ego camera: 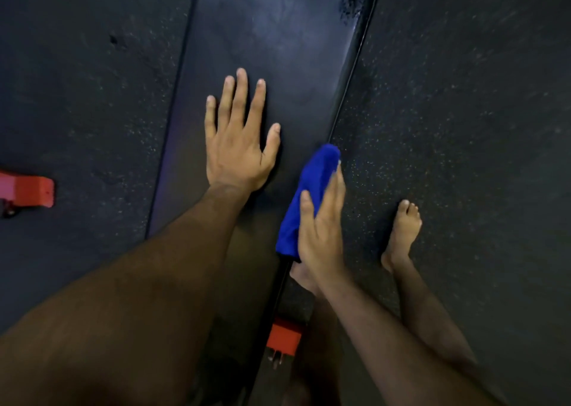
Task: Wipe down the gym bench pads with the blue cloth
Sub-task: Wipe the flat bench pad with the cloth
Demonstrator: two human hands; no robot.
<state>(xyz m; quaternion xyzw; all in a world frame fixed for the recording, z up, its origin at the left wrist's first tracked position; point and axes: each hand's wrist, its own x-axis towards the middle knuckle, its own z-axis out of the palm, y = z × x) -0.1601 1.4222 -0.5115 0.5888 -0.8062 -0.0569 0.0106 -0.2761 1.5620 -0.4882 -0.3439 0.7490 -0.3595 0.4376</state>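
While the blue cloth [309, 195] lies bunched along the right edge of the bench pad [278, 50], its long axis runs with that edge, far end toward the pad's upper reach, near end toward the person

Item, cloth: folded or rolled into a narrow bundle, draped over the pad's right side seam, partly hidden behind the hand that works it

Item, right hand [321, 229]: fingers near straight, laid along the outer face of the cloth, thumb [306, 203] on the pad-side face, so the bundle is pinched lightly between thumb and fingers and pressed to the edge. Hold judged loose, not a fist

Item, left hand [239, 146]: flat, fingers spread and straight, palm down on the pad near its middle, holding nothing; just beside the cloth but apart from it. Judged a brace

Item, bench pad: dark, long, running away from the viewer; sheen toward its far end, worn patch at the far right corner

Relation governing the next stroke, as judged: cloth axis parallel to the right edge, right hand the nearer and already on it, so travel would follow that edge or sweep leftward toward the braced hand

Item, surroundings: speckled rubber floor [463, 112]; bare foot [403, 229] to the right; red frame part [282, 339] below; red bracket [27, 191] at left
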